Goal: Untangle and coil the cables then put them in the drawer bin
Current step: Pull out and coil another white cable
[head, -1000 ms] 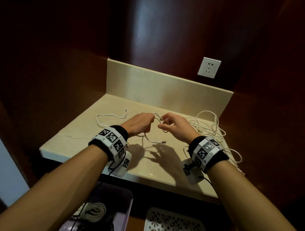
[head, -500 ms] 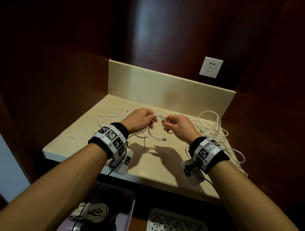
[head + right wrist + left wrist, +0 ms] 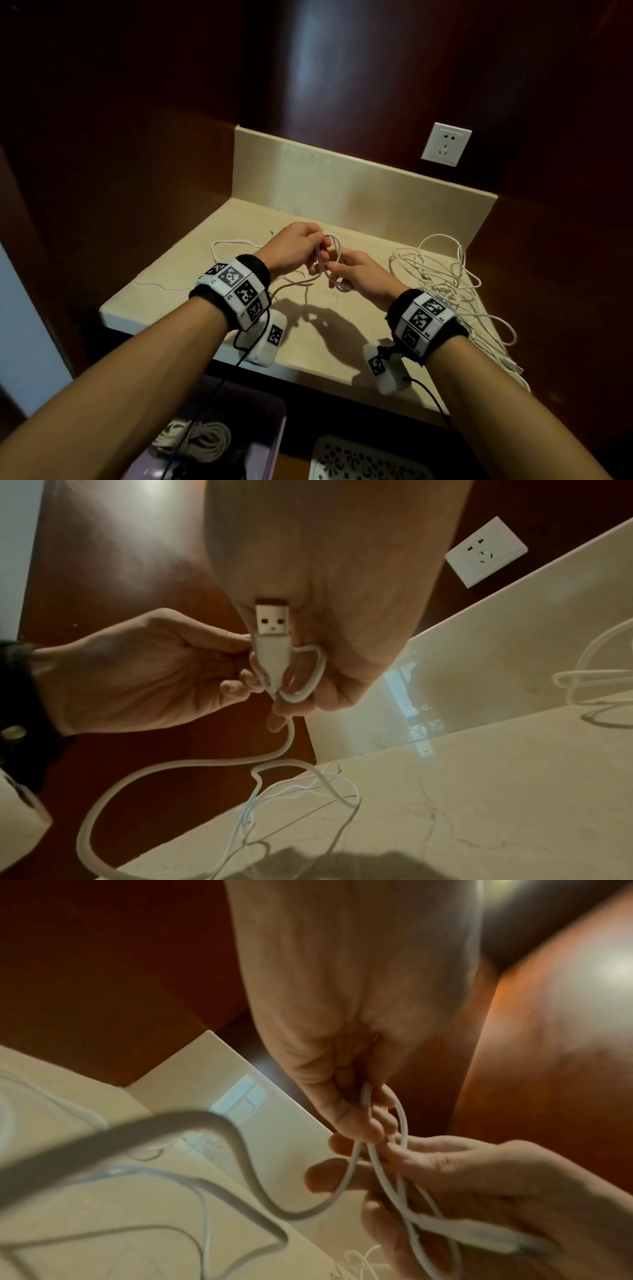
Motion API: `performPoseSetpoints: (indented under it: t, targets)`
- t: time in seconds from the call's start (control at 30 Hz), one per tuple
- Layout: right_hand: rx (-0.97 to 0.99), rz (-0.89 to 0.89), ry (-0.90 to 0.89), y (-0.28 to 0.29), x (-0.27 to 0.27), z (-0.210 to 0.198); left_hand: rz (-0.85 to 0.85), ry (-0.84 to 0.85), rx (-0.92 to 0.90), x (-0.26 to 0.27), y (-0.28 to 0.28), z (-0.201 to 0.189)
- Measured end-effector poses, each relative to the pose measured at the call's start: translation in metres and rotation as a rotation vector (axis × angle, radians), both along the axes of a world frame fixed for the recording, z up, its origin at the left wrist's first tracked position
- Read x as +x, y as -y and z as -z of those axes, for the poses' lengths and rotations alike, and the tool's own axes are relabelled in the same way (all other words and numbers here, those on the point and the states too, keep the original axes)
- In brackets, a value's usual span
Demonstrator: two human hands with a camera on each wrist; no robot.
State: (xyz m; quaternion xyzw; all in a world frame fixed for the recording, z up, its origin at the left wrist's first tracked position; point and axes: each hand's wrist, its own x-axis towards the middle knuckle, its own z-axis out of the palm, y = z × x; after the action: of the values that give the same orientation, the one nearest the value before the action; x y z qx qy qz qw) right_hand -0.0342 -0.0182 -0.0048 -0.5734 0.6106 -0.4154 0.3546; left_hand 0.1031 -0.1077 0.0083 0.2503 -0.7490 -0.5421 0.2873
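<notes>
A white USB cable (image 3: 329,255) is held above the beige countertop (image 3: 191,291) by both hands. My left hand (image 3: 317,246) pinches the top of a small loop of it (image 3: 400,1115). Just below, my right hand (image 3: 334,270) grips the bottom of the loop, with the USB plug (image 3: 272,631) lying against its palm. The rest of the cable trails down to the left on the counter (image 3: 236,244). A tangle of white cables (image 3: 445,274) lies at the right of the counter. The purple drawer bin (image 3: 274,421), below the counter's front edge, holds a coiled white cable (image 3: 205,442).
A wall socket (image 3: 446,144) sits above the beige backsplash (image 3: 342,192). Dark wooden walls close in the counter on both sides. A white patterned tray (image 3: 359,462) lies beside the bin. Some tangled cable hangs over the counter's right front edge (image 3: 510,366).
The hands have come closer together and a loop of cable now stands between them. The plug end that hung free below the hands is now in my right hand.
</notes>
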Motion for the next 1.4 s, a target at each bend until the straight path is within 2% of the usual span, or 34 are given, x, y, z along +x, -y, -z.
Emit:
performPoseSetpoints:
  t: [0.07,0.23,0.67,0.87,1.07,1.4]
  targets:
    - [0.020,-0.018,-0.014,0.000,0.002,-0.001,-0.001,0.003,-0.007,0.002,0.001,-0.001]
    - [0.073,0.000,-0.209,0.000,-0.003,0.000,-0.005,-0.032,-0.002,0.006,0.003,-0.004]
    - [0.130,0.016,-0.286,-0.008,-0.011,-0.016,0.052,-0.051,0.007,-0.001,0.000,-0.007]
    - [0.160,0.003,-0.409,-0.010,-0.017,-0.016,0.079,-0.027,-0.034,-0.001,0.001,-0.007]
    - [0.222,0.038,-0.596,-0.014,-0.023,-0.021,0.071,0.073,-0.083,-0.004,-0.003,-0.001]
    - [0.223,0.047,-0.683,-0.017,-0.027,-0.021,0.126,0.083,-0.118,-0.008,0.000,-0.001]
